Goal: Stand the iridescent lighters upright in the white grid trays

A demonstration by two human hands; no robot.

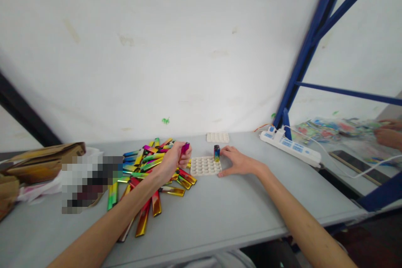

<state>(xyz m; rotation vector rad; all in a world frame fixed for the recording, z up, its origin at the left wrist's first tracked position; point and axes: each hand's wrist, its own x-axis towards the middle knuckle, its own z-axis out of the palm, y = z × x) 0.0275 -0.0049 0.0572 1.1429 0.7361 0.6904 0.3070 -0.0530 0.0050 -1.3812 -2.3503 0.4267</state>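
A purple lighter-like piece (185,148) is held in my left hand (176,160), whose fingers are wrapped round it, above the right side of a pile of shiny multicoloured pieces (152,163). Just right of that hand, a white tray (202,166) with rows of round hollows lies on the grey table. One blue and yellow piece (217,153) stands upright at the tray's back right corner. My right hand (237,161) is beside the tray's right edge, thumb and fingers apart, with nothing in it.
A second white tray (217,137) lies near the wall. At the right are a white power strip (290,148) with cables and a blue metal frame (303,56). Brown packaging (47,161) lies at the left. Another person's hand (389,136) shows at the far right, past a phone-like object (359,166).
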